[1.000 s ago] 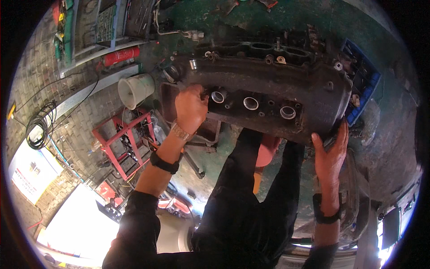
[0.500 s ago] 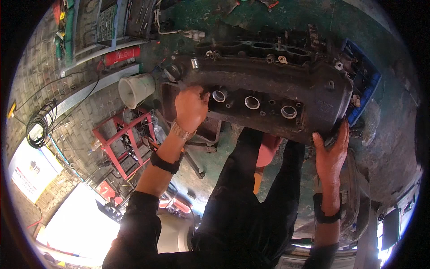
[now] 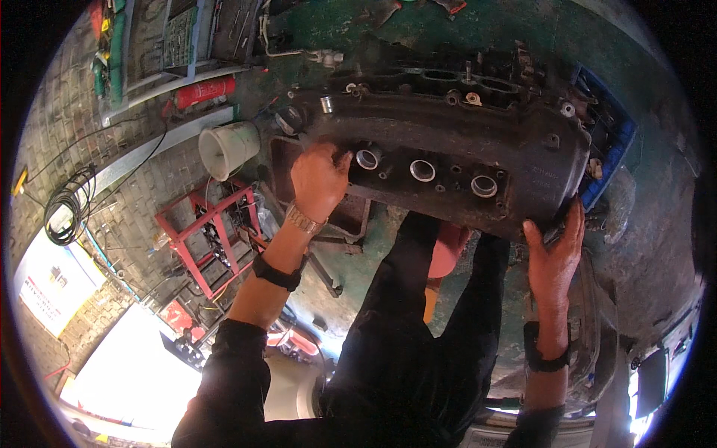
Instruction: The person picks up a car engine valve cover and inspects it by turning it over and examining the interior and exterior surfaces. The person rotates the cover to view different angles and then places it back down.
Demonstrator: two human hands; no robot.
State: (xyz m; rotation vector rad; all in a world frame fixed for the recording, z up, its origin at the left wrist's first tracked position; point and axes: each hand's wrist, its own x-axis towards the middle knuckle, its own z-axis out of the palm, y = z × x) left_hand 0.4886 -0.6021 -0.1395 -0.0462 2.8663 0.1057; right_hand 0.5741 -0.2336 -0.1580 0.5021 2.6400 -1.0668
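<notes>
Black engine cover (image 3: 448, 131) spans upper centre over green floor (image 3: 567, 37); my left hand (image 3: 320, 178) curls there, around what I can't tell; my right hand (image 3: 554, 250) spreads wide against its right end; bucket (image 3: 224, 153) upper left.

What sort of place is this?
Probably an engine repair workshop: there's a large, grimy dark engine assembly with a row of round openings, a tray of what look like hand tools at upper left, and a blue crate of dark parts at right.

Unreadable lettering (image 3: 544, 175) on engine cover (image 3: 441, 131), poster (image 3: 63, 280)
</notes>
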